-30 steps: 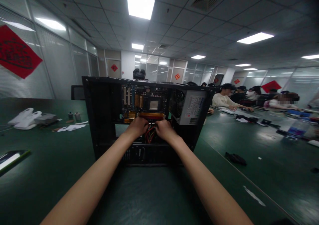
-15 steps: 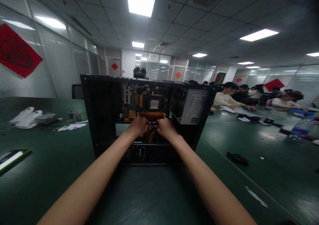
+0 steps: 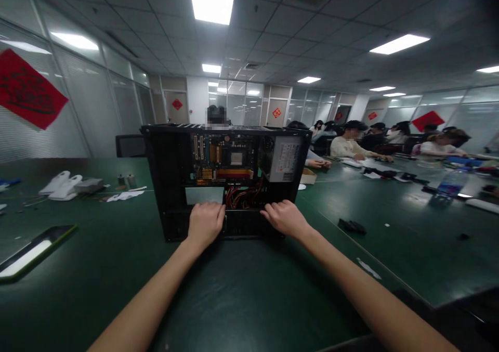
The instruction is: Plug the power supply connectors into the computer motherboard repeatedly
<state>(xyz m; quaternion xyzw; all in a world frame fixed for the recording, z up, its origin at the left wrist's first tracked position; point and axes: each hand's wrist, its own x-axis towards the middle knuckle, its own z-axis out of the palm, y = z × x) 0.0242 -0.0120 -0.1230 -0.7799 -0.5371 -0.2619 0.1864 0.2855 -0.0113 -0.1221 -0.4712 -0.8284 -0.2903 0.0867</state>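
An open black computer case [image 3: 169,180] stands on the green table before me. Inside it are a motherboard [image 3: 230,146] with a bare square processor area, a memory module [image 3: 234,174] along the board's lower edge, and a labelled grey power supply [image 3: 285,158] at the upper right. Red and yellow cables [image 3: 244,195] bunch below the board. My left hand [image 3: 205,223] has its fingers curled over the lower frame bar, left of the cables. Further right, my right hand [image 3: 285,218] grips the same bar. Both thumbs are partly hidden.
A green-edged phone-like device [image 3: 35,250] lies at left, with white plastic pieces [image 3: 64,185] and a grey box [image 3: 89,186] behind it. To the right are a black cloth-like item [image 3: 352,226], a paper strip [image 3: 368,268] and a water bottle [image 3: 452,183]. Other people [image 3: 349,144] sit along the right.
Both hands have left the memory module area and moved down and apart onto the lower frame bar. The case now appears smaller and farther off, and the cables are more exposed.
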